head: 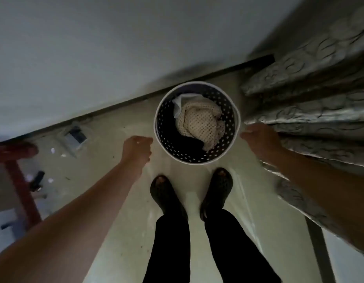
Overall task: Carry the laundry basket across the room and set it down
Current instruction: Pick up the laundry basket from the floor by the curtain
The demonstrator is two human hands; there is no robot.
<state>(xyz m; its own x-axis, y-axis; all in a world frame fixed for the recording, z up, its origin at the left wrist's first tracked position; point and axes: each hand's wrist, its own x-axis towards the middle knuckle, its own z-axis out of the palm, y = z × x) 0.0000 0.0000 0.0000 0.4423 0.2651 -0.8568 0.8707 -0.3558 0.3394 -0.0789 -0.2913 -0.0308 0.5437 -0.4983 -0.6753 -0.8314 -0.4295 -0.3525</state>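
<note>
A round white laundry basket [235, 111] with a perforated wall stands on the pale floor close to the wall, just ahead of my feet. Inside it lie a cream mesh cloth [199, 123], a white cloth and something dark. My left hand [137, 148] hovers just left of the rim with its fingers curled in, a small gap away from it. On the other side my right hand [258, 135] has its fingers stretched out, the tips at or almost at the rim. Neither hand grips the basket.
A patterned silver mattress or bedding [311, 94] presses in at the right, against my right forearm. A red frame [17, 172] stands at the left, with small litter and a dark object [37, 179] on the floor. The wall and its dark skirting [115, 104] run behind the basket.
</note>
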